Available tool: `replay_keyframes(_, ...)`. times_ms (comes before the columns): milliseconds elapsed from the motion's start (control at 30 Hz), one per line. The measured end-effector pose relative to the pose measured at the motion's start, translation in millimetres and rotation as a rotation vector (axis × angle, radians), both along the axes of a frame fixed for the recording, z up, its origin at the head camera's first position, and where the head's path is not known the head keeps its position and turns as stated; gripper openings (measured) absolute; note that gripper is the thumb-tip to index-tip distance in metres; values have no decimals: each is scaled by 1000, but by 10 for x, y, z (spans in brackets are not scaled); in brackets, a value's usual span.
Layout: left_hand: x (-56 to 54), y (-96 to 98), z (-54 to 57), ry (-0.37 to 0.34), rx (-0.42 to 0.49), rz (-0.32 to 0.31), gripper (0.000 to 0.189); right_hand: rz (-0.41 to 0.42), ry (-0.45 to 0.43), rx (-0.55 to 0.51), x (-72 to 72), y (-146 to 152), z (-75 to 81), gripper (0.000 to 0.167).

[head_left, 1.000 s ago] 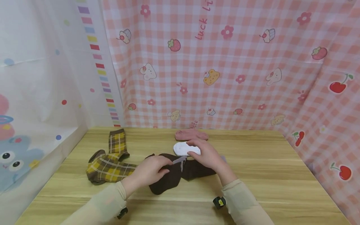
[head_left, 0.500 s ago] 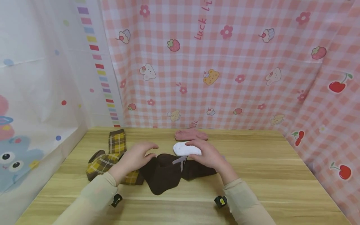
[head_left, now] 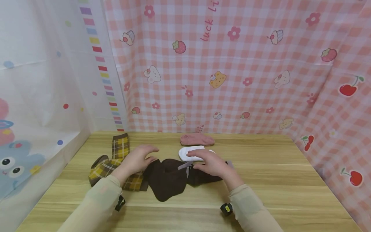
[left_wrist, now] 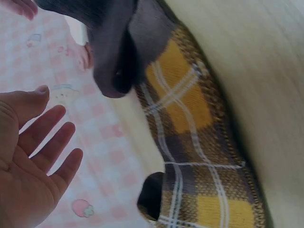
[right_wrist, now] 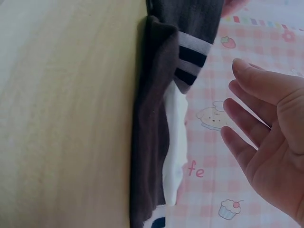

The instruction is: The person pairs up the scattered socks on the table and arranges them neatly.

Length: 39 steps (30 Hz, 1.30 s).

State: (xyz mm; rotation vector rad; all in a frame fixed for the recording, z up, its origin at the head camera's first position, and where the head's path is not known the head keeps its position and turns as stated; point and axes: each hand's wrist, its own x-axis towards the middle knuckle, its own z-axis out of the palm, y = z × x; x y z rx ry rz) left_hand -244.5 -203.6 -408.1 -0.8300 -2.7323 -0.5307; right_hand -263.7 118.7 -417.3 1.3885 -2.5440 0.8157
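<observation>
The counter (head_left: 278,187) is carrying yellow plaid socks (head_left: 105,169) at left and, centrally, dark brown socks (head_left: 169,182); the left hand (head_left: 134,162) and right hand (head_left: 213,164) are hovering near the latter, fingers (right_wrist: 245,119) spread. Behind, a white sock (head_left: 183,154) is lying before a pink sock (head_left: 197,139).

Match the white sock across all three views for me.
Head: white sock, below centre, partly hidden by the right hand.
Left wrist: white sock, a small patch at upper left.
Right wrist: white sock, a narrow strip just right of centre.
Shared landmark: pink checked cloth, in all three.
</observation>
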Motion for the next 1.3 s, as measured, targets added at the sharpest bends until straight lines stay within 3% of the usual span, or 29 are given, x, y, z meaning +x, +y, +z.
replay_keyframes(300, -112, -70, -124, 22, -39, -52, 29, -1, -38, 90, -10, -64, -39, 44)
replay_keyframes(533, -204, -95, -229, -1, -48, -106, 28, 3, -73, 129, -15, -108, -81, 41)
replay_keyframes(667, -237, -92, -253, -82, -40, -108, 25, -1, -56, 151, -16, -134, -103, 38)
replay_keyframes(800, -255, -89, -250, -220, -13, -95, 27, -4, -48, 172, -10, -171, -114, 35)
replay_keyframes(933, -247, -82, -242, -309, 16, -95, 27, -6, -44, 195, 0, -208, -133, 30)
replay_keyframes(1300, -252, -64, -256, -322, 35, -92, 20, -38, 21, 192, -4, -265, -173, 16)
